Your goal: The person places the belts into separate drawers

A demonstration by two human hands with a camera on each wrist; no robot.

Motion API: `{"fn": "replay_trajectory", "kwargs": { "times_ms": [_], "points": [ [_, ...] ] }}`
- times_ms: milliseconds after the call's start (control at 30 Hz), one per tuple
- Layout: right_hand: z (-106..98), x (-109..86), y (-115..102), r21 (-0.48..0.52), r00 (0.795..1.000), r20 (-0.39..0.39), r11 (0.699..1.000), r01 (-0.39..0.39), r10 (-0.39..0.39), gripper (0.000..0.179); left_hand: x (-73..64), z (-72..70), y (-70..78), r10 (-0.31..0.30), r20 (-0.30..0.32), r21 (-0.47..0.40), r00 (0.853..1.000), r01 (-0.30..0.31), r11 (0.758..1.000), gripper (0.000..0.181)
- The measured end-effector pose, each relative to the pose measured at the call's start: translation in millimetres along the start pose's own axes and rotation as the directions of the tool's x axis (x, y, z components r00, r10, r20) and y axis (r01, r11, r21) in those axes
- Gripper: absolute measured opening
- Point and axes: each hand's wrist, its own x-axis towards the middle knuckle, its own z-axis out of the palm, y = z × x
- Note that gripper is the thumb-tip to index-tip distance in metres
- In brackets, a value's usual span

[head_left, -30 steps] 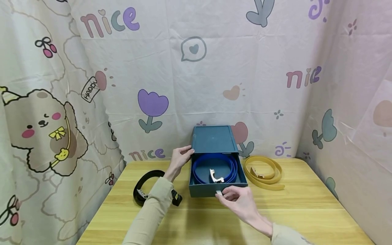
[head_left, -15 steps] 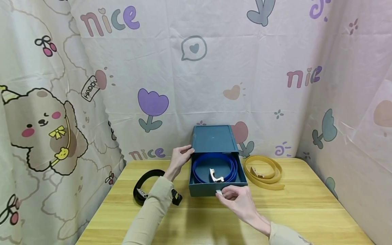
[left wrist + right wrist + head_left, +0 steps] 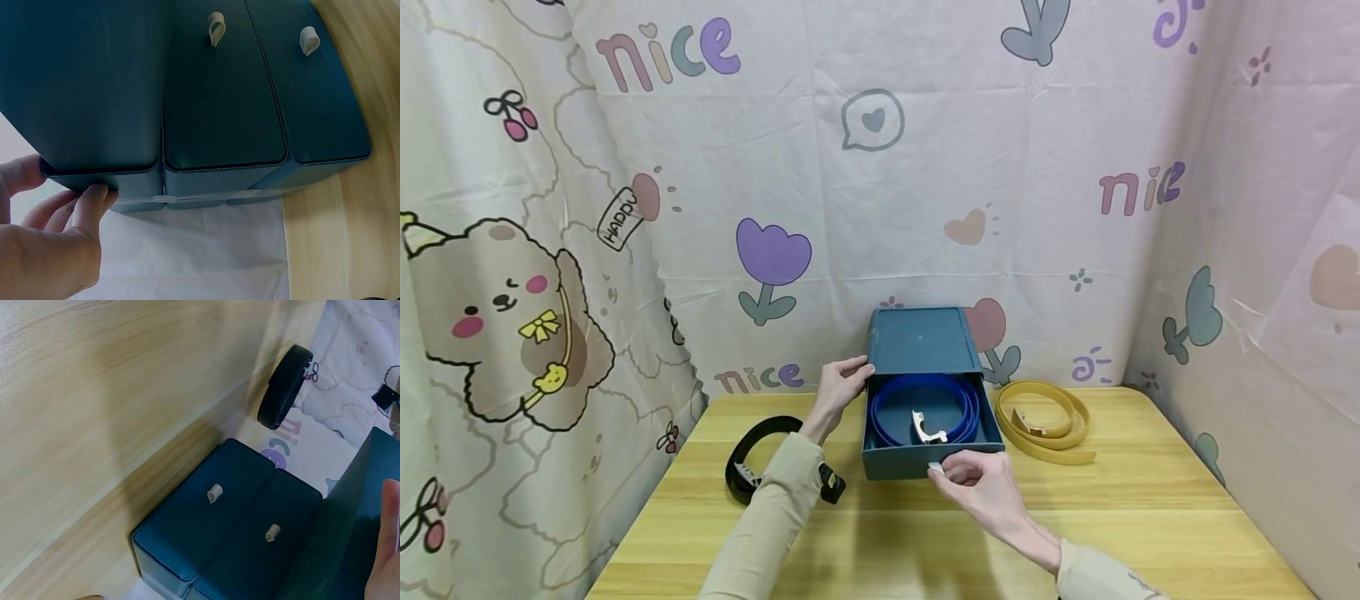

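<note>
Creased white cloth (image 3: 872, 208) printed with tulips, hearts and a cartoon bear hangs beyond a person's hands, and a pale wood-grain table (image 3: 1060, 525) spreads beneath them. Between the hands stands a smooth, dark teal drawer unit (image 3: 921, 340) with softly rounded corners. Its top drawer (image 3: 887, 465), a shallow rectangular tray, stands pulled out just behind the right hand's fingertips, while two lower drawers (image 3: 225, 106), seen from the left wrist, sit flush below. The left hand (image 3: 837, 392), in a tan sleeve, grips the unit at the casing's front edge, thumb and fingers on either side; the right hand (image 3: 992, 493) is closed to a narrow pinch on a pale, soft pull tab (image 3: 936, 468). Behind that pinch, inside the top drawer, rests a glossy blue belt (image 3: 971, 412) in a round coil. A mustard-yellow belt (image 3: 1078, 422) lies loosely looped beyond the right hand, its tongue straying outward; a black belt (image 3: 734, 467) curls on the table near the left forearm. Smallest of all, a shiny, angular metal buckle (image 3: 919, 428) catches light within the blue coil.
</note>
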Motion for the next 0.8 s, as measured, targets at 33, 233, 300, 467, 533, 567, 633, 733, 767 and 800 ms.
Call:
{"fn": "replay_trajectory", "kwargs": {
  "times_ms": [33, 233, 300, 467, 533, 567, 633, 733, 767, 800],
  "points": [
    [-0.3, 0.3, -0.2, 0.001, 1.000, 0.002, 1.000, -0.009, 0.009, 0.011, 0.1, 0.0, 0.1, 0.000, 0.000, -0.001, 1.000, 0.000, 1.000, 0.041],
    [-0.4, 3.7, -1.1, 0.006, 0.995, 0.019, 0.995, -0.098, 0.098, 0.011, 0.0, -0.5, 0.8, 0.004, -0.002, -0.011, 1.000, -0.004, 1.000, 0.041],
    [0.1, 5.1, -1.4, 0.008, 0.992, 0.021, 0.992, -0.124, 0.124, 0.012, -0.1, -0.6, 0.9, 0.006, -0.002, -0.011, 1.000, -0.006, 1.000, 0.041],
    [0.9, 7.7, -1.8, 0.015, 0.988, 0.015, 0.988, -0.155, 0.155, 0.012, 0.0, -0.7, 0.5, 0.005, 0.002, -0.010, 1.000, -0.005, 1.000, 0.041],
    [1.0, 8.3, -1.6, 0.019, 0.987, 0.013, 0.987, -0.158, 0.158, 0.011, 0.5, -0.7, 0.3, 0.004, 0.004, -0.012, 1.000, -0.004, 1.000, 0.041],
    [0.9, 8.6, -1.5, 0.022, 0.987, 0.013, 0.987, -0.160, 0.159, 0.011, 0.8, -0.7, 0.1, 0.004, 0.004, -0.014, 1.000, -0.004, 1.000, 0.041],
    [0.9, 9.1, -0.9, 0.025, 0.988, 0.013, 0.988, -0.155, 0.155, 0.011, 1.3, -0.6, -0.3, 0.004, 0.005, -0.018, 1.000, -0.004, 1.000, 0.041],
    [1.1, 9.9, -0.2, 0.027, 0.989, 0.012, 0.988, -0.150, 0.150, 0.011, 1.9, -0.4, -0.9, 0.002, 0.005, -0.016, 1.000, -0.002, 1.000, 0.041],
    [1.3, 10.2, 0.2, 0.028, 0.988, 0.011, 0.988, -0.154, 0.154, 0.011, 1.9, -0.3, -1.1, 0.001, 0.005, -0.014, 1.000, -0.001, 1.000, 0.041],
    [1.6, 10.5, 0.7, 0.027, 0.988, 0.009, 0.988, -0.152, 0.151, 0.011, 1.8, -0.2, -1.1, 0.000, 0.004, -0.012, 1.000, 0.001, 1.000, 0.041]
  ]
}}
